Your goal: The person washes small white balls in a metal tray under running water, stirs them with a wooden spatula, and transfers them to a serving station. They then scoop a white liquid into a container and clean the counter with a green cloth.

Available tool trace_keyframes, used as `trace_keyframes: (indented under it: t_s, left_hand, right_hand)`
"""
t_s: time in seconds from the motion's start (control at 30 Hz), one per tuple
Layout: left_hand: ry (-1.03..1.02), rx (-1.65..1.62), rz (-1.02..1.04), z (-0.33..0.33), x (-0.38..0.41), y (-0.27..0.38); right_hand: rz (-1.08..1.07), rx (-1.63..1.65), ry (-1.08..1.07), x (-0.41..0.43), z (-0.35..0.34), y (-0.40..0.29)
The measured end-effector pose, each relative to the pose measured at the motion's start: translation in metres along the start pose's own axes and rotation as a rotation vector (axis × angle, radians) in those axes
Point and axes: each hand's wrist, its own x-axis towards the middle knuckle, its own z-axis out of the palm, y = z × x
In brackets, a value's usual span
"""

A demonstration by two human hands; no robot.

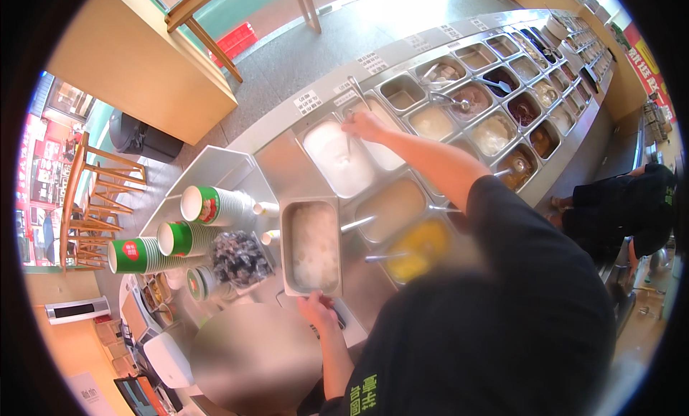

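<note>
My right hand grips the thin handle of a ladle that dips into a pan of white liquid. Beside it lies a second pale-filled pan, with another metal handle standing at its far end. My left hand is at the near end of a deep steel pan, fingers curled at its rim. Whitish, translucent pieces fill this pan; they look like ice. Its underside is hidden. A tan-filled pan and a yellow-filled pan sit closer to my body.
Stacked green-and-white paper cups lie sideways left of a box of dark wrapped packets. A blurred round surface is at lower left. Further topping pans line the counter rightward. Another person stands at far right.
</note>
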Motion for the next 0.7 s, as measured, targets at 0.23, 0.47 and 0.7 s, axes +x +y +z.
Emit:
trace_keyframes:
  t_s: [0.23, 0.47, 0.7]
  left_hand:
    - [0.052, -0.074, 0.020, 0.012, -0.006, 0.005]
    - [-0.036, -0.019, -0.025, 0.008, -0.003, 0.000]
    - [-0.109, 0.030, 0.018, 0.016, -0.011, 0.004]
  right_hand:
    - [0.330, -0.101, 0.035, 0.082, 0.017, 0.018]
    - [0.376, 0.232, 0.230, 0.067, -0.018, 0.033]
    - [0.317, 0.464, 0.253, -0.179, -0.066, 0.116]
